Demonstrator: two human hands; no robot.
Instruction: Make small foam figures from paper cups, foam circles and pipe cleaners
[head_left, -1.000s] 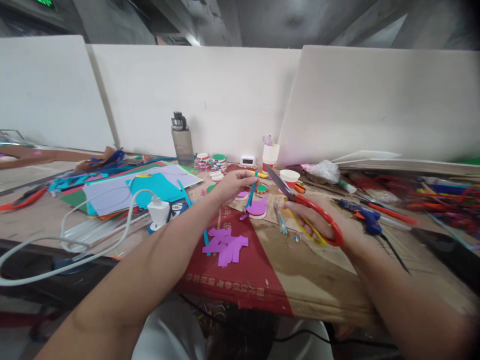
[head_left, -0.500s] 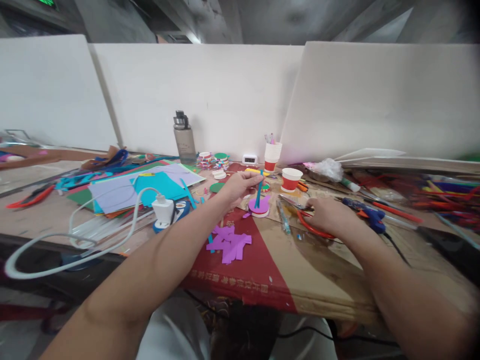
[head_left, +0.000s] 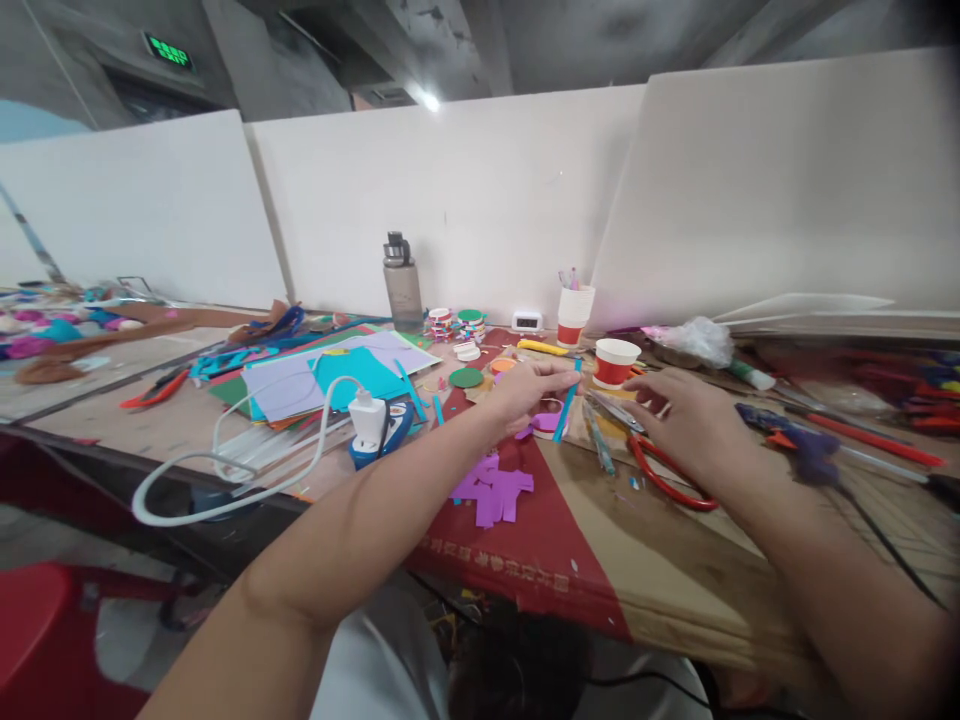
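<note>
A narrow blue paper strip (head_left: 567,402) is pinched at its upper end by my left hand (head_left: 529,392) and hangs down in front of a purple-topped round piece (head_left: 541,428). My right hand (head_left: 679,420) hovers over the scissors, fingers apart and holding nothing that I can see. The scissors (head_left: 666,474) lie on the cardboard with red handles toward me, their blades partly behind my fingers. Beside the blades lies a clear pen-like tool (head_left: 600,440). Cut purple paper pieces (head_left: 495,492) are heaped nearer to me, below my left hand.
A red-and-white paper cup (head_left: 615,364) stands behind my hands, near a cup of pens (head_left: 574,315). To the right is a blue glue gun (head_left: 810,450). At left are coloured sheets (head_left: 285,385), a white charger with cable (head_left: 369,420) and a bottle (head_left: 403,290). A yellow cutter (head_left: 541,347) lies behind.
My right hand has come off the scissors and moved inward with fingers apart. The strip in my left hand has tilted, its lower end toward me. The whole view has shifted leftward.
</note>
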